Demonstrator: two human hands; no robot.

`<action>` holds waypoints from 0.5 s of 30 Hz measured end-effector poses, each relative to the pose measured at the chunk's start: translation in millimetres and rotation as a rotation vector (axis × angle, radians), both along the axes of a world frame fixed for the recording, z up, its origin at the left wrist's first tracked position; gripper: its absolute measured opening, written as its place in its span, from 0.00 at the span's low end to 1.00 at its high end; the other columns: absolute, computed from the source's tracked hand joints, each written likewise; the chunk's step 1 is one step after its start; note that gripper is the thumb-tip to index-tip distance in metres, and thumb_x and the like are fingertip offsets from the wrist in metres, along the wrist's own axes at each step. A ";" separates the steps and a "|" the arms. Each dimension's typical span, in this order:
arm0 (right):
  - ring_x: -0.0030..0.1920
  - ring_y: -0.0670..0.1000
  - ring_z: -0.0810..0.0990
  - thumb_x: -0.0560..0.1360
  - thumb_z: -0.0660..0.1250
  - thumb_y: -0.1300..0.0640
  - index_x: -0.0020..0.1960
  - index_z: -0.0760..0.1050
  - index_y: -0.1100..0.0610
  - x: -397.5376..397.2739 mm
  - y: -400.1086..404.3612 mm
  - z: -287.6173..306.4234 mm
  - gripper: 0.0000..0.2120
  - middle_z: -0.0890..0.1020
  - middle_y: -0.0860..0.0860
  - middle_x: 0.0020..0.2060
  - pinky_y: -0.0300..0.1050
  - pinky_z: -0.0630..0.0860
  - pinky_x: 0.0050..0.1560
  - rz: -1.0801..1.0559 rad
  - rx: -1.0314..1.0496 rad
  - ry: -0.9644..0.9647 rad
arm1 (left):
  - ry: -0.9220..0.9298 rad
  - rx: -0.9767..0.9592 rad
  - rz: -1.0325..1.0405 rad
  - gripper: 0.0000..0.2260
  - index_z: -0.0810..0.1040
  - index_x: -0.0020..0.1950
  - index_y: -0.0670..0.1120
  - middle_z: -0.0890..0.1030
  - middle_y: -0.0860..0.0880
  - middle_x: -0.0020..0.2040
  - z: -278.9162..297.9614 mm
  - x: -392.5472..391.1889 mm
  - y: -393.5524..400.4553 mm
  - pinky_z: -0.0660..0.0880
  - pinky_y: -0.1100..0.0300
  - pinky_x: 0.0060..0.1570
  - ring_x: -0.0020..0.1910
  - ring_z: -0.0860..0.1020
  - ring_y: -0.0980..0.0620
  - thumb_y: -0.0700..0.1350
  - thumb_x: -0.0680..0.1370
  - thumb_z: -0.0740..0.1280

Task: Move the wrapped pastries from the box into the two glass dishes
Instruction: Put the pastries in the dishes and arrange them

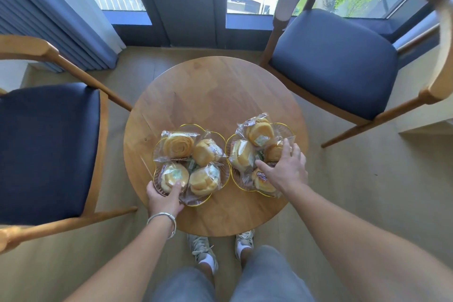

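Two gold-rimmed glass dishes stand side by side on the round wooden table (213, 91). The left dish (196, 203) holds several wrapped pastries (176, 144). My left hand (164, 197) grips its near-left rim, thumb resting on a wrapped pastry. The right dish (285, 127) also holds several wrapped pastries (259, 131), piled up. My right hand (285, 167) lies over the near-right part of that pile, fingers spread on the wrappers. No box is in view.
A blue-cushioned wooden chair (49, 149) stands left of the table, another (335, 61) at the back right. Windows and a curtain (49, 14) lie beyond. My legs and shoes (203, 250) are below the table's near edge.
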State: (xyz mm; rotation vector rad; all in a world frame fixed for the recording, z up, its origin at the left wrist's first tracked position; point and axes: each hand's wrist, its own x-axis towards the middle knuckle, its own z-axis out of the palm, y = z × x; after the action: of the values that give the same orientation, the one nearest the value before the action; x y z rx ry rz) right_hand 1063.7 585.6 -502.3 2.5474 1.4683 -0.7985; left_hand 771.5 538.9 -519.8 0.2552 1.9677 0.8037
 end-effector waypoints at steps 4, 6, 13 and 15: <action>0.76 0.57 0.50 0.66 0.62 0.25 0.78 0.43 0.47 -14.7 9.9 0.5 0.51 0.52 0.53 0.78 0.61 0.67 0.66 -0.016 -0.016 0.011 | 0.040 0.017 -0.009 0.35 0.59 0.75 0.52 0.70 0.48 0.65 -0.2 -12.3 11.0 0.78 0.59 0.30 0.53 0.76 0.46 0.48 0.72 0.74; 0.76 0.58 0.51 0.66 0.62 0.25 0.78 0.43 0.47 -22.9 14.6 0.8 0.52 0.52 0.53 0.78 0.61 0.67 0.66 -0.031 -0.019 0.013 | 0.051 0.027 -0.013 0.34 0.60 0.74 0.52 0.70 0.48 0.66 -0.3 -19.1 18.8 0.78 0.59 0.31 0.53 0.76 0.45 0.47 0.73 0.73; 0.76 0.58 0.52 0.68 0.62 0.28 0.79 0.43 0.49 -48.2 26.4 4.1 0.50 0.52 0.54 0.78 0.60 0.67 0.66 -0.056 -0.016 0.028 | 0.075 0.036 0.002 0.33 0.60 0.74 0.52 0.72 0.48 0.63 1.0 -38.9 38.5 0.78 0.58 0.32 0.51 0.78 0.44 0.45 0.73 0.72; 0.75 0.59 0.52 0.69 0.61 0.28 0.79 0.43 0.50 -51.5 29.9 4.9 0.49 0.51 0.54 0.78 0.60 0.67 0.65 -0.049 -0.021 0.027 | 0.071 0.041 0.009 0.33 0.61 0.74 0.52 0.73 0.48 0.62 0.3 -42.1 41.4 0.78 0.58 0.32 0.51 0.79 0.44 0.45 0.73 0.72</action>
State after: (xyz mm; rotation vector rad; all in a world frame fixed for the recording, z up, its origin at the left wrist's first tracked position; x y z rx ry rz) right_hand 1012.3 615.5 -497.4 2.5766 1.4019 -0.8533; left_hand 729.5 580.2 -519.5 0.3026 2.0221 0.8519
